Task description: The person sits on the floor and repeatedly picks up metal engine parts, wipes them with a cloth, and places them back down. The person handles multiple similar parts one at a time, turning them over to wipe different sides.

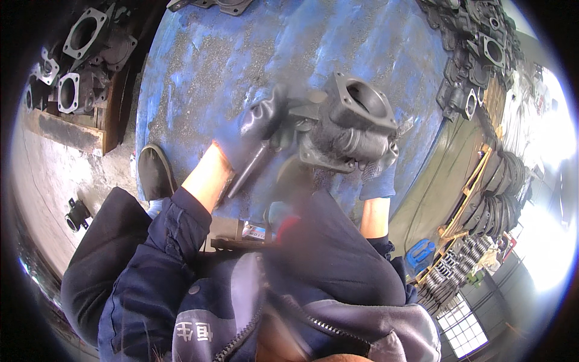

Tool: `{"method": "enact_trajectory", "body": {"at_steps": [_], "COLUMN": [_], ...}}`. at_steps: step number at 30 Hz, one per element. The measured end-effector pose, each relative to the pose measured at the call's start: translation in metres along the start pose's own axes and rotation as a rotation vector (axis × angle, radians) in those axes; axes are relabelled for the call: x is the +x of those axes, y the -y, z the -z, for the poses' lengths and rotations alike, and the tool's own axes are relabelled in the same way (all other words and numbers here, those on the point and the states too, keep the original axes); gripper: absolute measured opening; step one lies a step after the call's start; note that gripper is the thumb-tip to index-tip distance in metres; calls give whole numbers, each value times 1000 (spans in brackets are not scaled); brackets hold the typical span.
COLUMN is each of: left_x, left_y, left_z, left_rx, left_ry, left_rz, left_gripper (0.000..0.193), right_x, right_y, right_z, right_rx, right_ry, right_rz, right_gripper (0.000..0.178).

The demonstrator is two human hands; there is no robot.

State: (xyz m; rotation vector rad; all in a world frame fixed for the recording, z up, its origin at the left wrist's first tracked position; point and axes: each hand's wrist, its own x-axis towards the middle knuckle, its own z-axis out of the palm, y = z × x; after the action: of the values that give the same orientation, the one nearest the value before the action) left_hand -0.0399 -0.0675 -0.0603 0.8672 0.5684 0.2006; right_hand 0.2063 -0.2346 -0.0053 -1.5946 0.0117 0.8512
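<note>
My left hand [262, 123], in a black-coated glove with a blue cuff, is closed around a dark hand tool [248, 169]. The tool's tapered, rod-like end sticks out below the fist; its other end is blurred near the casting, so its exact kind is unclear. In my right hand [379, 168], also gloved, is a grey metal casting [344, 136], gripped at its lower right side. The casting has a square flange with a large round bore facing up and a cylindrical body below. It is held tilted above the worn blue tabletop [241, 60].
Similar castings [81, 60] fill a wooden crate [72, 130] at the left, and more castings [476, 54] are heaped at the far right. Stacked dark curved parts [506, 181] and a blue object [420, 254] lie at right. A small part [76, 215] rests on the left floor.
</note>
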Motion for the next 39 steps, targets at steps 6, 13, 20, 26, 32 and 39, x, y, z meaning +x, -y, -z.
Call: {"method": "enact_trajectory", "body": {"at_steps": [6,13,20,26,32,39], "left_x": [-6,-6,-4,-16,-12,-19], "left_y": [-47,-16,14,1,-29,-52], "left_z": [-4,30,46,29,7,-13], "left_rx": [38,666,179,1008,316,18], "left_ry": [-59,-286,-327,-357,-206,-5], "left_rz": [116,-39,-69,-331,-173,-127], "left_gripper": [79,81,71,57,58,59], "right_x": [-10,-26,-56,-79,-102,-105], "right_y": [16,-1,24,49,46,30], "right_z": [-23,-37,-64,-102,-118,-127], "right_rx": [-181,-766,-930,-271,-244,-478], "right_ry": [111,306,533,438,499,464], "right_rz": [11,176,411,126,120,417], "right_gripper": [54,51,53,40,44,48]}}
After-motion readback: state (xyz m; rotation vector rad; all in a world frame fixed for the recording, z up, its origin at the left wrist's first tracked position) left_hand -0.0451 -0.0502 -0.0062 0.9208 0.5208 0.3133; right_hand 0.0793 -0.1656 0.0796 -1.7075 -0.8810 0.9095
